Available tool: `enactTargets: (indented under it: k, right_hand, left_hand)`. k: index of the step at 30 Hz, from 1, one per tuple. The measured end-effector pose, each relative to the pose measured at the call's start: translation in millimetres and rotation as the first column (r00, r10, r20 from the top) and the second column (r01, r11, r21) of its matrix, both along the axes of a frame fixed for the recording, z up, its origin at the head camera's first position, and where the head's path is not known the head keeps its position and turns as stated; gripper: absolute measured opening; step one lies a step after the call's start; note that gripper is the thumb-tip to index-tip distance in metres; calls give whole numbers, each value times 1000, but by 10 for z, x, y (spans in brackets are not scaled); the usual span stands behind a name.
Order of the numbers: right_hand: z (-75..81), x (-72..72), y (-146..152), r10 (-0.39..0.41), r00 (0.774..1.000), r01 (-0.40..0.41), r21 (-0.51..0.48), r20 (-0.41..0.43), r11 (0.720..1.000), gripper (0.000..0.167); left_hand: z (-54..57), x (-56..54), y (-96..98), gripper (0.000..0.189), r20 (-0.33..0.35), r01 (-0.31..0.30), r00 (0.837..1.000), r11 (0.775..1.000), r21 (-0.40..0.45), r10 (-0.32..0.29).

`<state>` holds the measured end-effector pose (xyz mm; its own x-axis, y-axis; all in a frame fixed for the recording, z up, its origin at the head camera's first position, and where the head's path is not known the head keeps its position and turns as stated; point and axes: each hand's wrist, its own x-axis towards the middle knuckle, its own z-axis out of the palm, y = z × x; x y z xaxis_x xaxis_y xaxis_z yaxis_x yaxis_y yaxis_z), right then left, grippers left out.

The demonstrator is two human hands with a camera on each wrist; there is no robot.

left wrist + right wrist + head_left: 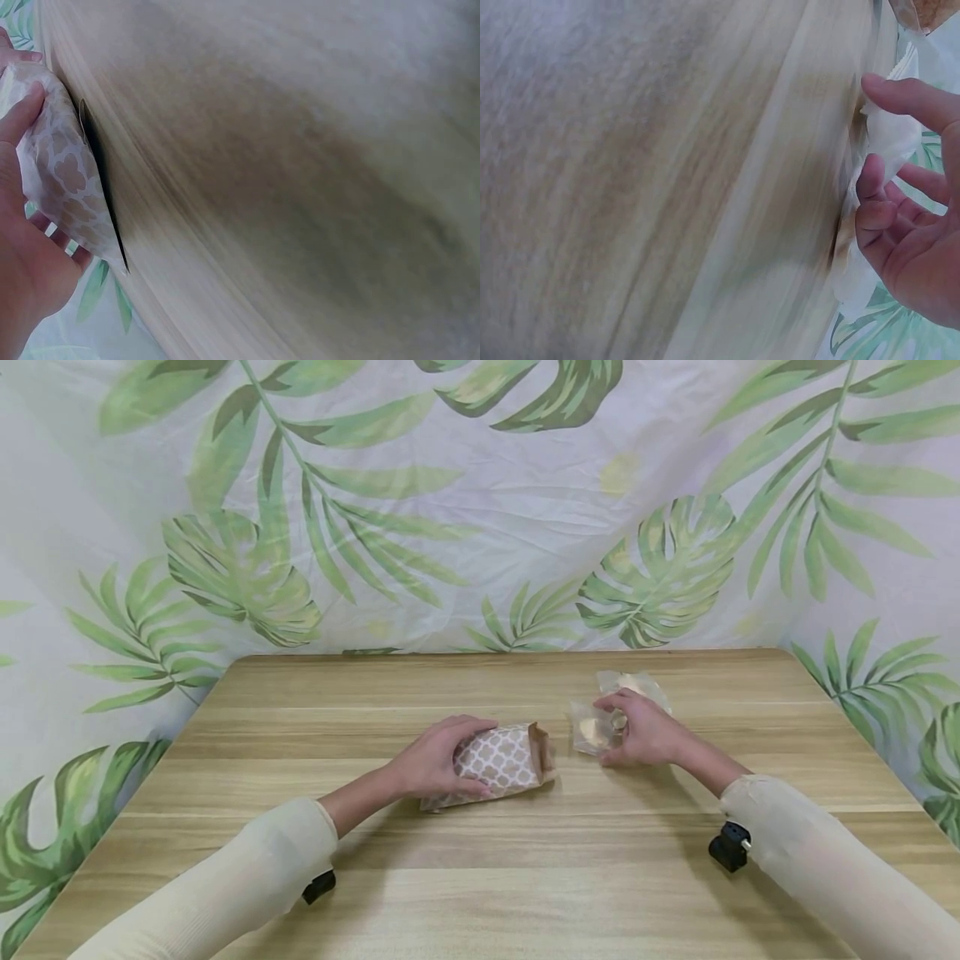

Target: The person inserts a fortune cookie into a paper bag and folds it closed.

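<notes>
My left hand (431, 760) grips a brown paper bag (498, 756) with a white lattice print. The bag lies on its side, its open end facing right; in the left wrist view the thumb lies across the printed paper (67, 180) and fingertips show beyond it. To the right, my right hand (648, 732) reaches over a small translucent packet (590, 731) with pale contents. Its thumb and fingers are spread apart around the packet, as the right wrist view also shows. A second similar packet (654, 687) lies just behind, partly hidden by the hand.
Both hands work over a wood-grain table (480, 893), whose far edge meets a leaf-printed cloth (517, 552). A dark device (729, 847) is worn under the right wrist, and another (320, 887) under the left.
</notes>
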<state>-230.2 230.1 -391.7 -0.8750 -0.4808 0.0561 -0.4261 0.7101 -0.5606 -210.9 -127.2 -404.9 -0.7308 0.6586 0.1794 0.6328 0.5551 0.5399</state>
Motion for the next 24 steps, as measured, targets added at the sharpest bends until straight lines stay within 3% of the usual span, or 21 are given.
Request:
enactTargets:
  k: [6, 17, 24]
  right_hand:
    - [-15, 7, 15, 1, 999, 1, -51, 33, 999, 84]
    - [0, 51, -8, 22, 1000, -24, -109, -21, 994, 81]
    - [12, 104, -35, 67, 998, -64, -181, 9, 981, 77]
  left_hand:
    - [-1, -13, 11, 92, 0, 2, 1000, 1000, 12, -2]
    - [0, -26, 23, 92, -2, 6, 1000, 1000, 22, -6]
    - [-3, -27, 32, 92, -10, 8, 1000, 1000, 28, -8]
